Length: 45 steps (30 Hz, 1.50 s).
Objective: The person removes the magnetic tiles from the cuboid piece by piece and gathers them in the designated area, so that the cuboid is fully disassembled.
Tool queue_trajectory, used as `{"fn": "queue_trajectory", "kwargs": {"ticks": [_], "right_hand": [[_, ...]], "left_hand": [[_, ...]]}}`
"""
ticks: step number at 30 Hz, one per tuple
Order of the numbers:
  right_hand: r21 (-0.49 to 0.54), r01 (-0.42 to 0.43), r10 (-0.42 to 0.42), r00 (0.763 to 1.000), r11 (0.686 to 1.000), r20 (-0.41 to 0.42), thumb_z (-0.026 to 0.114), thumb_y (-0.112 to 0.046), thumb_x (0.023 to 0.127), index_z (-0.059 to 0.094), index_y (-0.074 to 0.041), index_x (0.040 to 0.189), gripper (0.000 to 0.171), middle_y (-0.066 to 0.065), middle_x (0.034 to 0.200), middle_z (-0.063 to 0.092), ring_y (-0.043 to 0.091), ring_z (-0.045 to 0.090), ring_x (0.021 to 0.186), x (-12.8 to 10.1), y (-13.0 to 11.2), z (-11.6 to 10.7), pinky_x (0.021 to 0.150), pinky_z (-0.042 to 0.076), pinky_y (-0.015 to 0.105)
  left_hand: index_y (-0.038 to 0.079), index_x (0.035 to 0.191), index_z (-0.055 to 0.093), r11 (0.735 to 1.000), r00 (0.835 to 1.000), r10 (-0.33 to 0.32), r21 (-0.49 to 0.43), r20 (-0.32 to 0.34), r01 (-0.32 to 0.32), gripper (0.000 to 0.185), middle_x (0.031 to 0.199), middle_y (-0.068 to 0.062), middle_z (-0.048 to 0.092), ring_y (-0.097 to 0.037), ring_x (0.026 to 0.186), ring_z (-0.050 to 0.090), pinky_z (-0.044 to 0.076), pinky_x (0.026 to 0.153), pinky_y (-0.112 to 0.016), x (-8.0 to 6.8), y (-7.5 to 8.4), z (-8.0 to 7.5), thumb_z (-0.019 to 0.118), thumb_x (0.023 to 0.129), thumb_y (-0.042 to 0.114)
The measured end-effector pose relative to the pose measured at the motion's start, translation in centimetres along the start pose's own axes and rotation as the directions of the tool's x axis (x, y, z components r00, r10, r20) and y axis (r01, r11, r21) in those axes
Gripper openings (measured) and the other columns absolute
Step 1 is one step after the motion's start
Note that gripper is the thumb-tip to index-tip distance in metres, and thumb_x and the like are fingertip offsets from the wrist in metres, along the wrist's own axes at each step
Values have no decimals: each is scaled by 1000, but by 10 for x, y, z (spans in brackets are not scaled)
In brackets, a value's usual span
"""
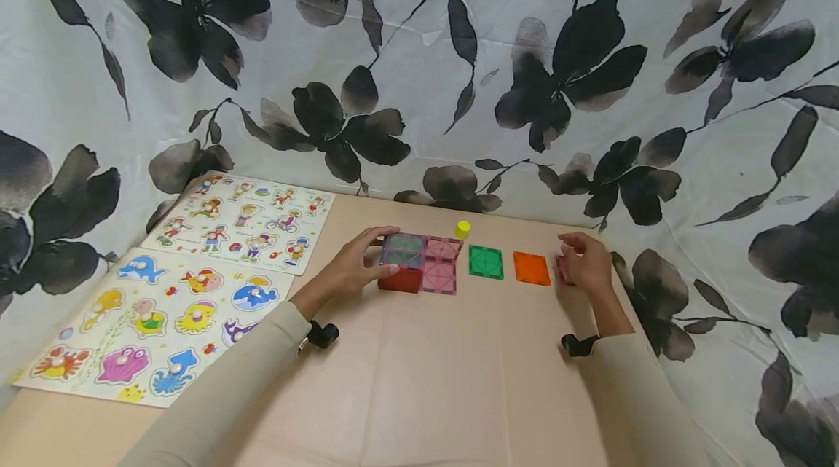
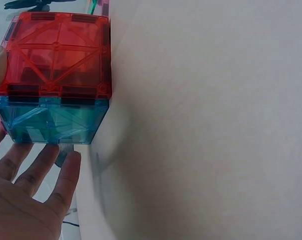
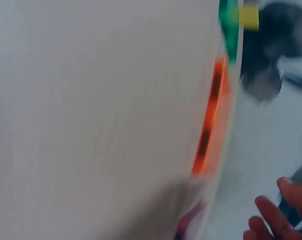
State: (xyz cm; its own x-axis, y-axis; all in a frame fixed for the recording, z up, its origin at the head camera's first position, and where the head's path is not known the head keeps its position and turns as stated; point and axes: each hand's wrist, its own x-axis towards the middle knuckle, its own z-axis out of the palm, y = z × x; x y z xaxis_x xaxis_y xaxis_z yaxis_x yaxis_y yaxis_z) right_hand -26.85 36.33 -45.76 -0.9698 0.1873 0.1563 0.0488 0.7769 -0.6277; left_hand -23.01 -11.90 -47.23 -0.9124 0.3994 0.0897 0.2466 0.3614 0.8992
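A cube of magnetic tiles (image 1: 401, 264), with a green-blue top and a red front, stands mid-table. My left hand (image 1: 354, 268) grips it, thumb on the near side and fingers over the far side. Up close the cube (image 2: 55, 75) shows a red face above a blue one, with my left fingers (image 2: 38, 172) along the blue face. Pink tiles (image 1: 440, 267) lie flat against the cube's right side. Further right lie a green tile (image 1: 486, 261) and an orange tile (image 1: 531, 268). My right hand (image 1: 585, 264) hovers loosely curled beside a red tile (image 1: 561, 270), and my right fingers (image 3: 271, 217) hold nothing.
A small yellow peg (image 1: 463, 229) stands behind the tiles. Two wooden peg puzzle boards lie at the left, one with sea animals (image 1: 151, 321) and one with children (image 1: 245, 219). A flowered cloth (image 1: 459, 73) walls the table's back and sides.
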Motion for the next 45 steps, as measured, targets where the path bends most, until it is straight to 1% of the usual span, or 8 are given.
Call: {"fn": "queue_trajectory", "kwargs": {"ticks": [3, 6, 9, 12, 18, 30, 37, 45], "right_hand": [[45, 170, -172, 985, 984, 32, 63, -17, 108, 71, -11, 134, 28, 18, 129, 73, 36, 67, 115, -12, -34, 16, 94, 58, 47], [113, 284, -296, 949, 952, 109, 68, -13, 105, 72, -12, 134, 29, 15, 131, 74, 36, 68, 120, -23, -66, 35, 100, 59, 52], [184, 322, -356, 913, 929, 197, 72, -11, 102, 71, -15, 134, 33, 13, 133, 73, 36, 68, 121, -30, -91, 60, 102, 58, 55], [226, 306, -360, 897, 925, 257, 75, -11, 100, 72, -19, 134, 35, 9, 131, 74, 32, 69, 117, -33, -108, 84, 102, 59, 51], [285, 243, -314, 920, 927, 236, 71, -8, 102, 76, -23, 124, 27, 1, 115, 76, 23, 68, 103, -29, -121, 111, 100, 59, 40], [367, 195, -257, 958, 909, 127, 69, -8, 103, 78, -16, 120, 21, 10, 108, 80, 24, 73, 92, -12, -128, 119, 78, 59, 21], [428, 200, -250, 966, 881, 62, 72, -12, 101, 78, -11, 117, 18, 14, 104, 79, 27, 73, 87, -16, -127, 104, 76, 59, 16], [454, 60, -172, 962, 889, 210, 68, -11, 104, 75, -9, 125, 22, 19, 111, 76, 23, 71, 91, -37, -106, 67, 82, 62, 21]], "left_hand": [[27, 161, 42, 1000, 1000, 1, 7, -4, -1, 77, 165, -7, 41, -40, 153, 42, 45, 119, -60, 0, 1, -1, 82, 96, 26], [27, 161, 41, 1000, 1000, 0, 15, -7, 0, 77, 165, -7, 41, -40, 152, 42, 46, 118, -60, 0, 1, -3, 81, 96, 27], [28, 161, 41, 1000, 1000, -11, 14, -12, 11, 77, 165, -7, 41, -41, 153, 42, 46, 118, -60, 0, 1, -3, 81, 96, 27], [29, 161, 40, 1000, 1000, -17, 14, -11, 17, 77, 165, -8, 40, -42, 153, 41, 46, 118, -60, 0, 1, -3, 81, 96, 26], [28, 162, 40, 1000, 1000, -14, 18, 7, 14, 76, 166, -9, 40, -43, 154, 41, 45, 119, -60, 2, 1, 0, 80, 97, 26], [29, 161, 41, 999, 1000, -27, 17, -2, 27, 76, 165, -8, 40, -42, 154, 40, 44, 120, -59, 2, 2, 0, 81, 96, 25], [30, 161, 41, 999, 999, -36, 24, -5, 36, 76, 166, -7, 40, -40, 154, 40, 44, 120, -59, 2, 3, 1, 81, 96, 25], [29, 161, 40, 999, 1000, -29, 12, -2, 29, 77, 166, -8, 40, -41, 154, 40, 44, 120, -60, 1, 2, 0, 81, 96, 24]]}}
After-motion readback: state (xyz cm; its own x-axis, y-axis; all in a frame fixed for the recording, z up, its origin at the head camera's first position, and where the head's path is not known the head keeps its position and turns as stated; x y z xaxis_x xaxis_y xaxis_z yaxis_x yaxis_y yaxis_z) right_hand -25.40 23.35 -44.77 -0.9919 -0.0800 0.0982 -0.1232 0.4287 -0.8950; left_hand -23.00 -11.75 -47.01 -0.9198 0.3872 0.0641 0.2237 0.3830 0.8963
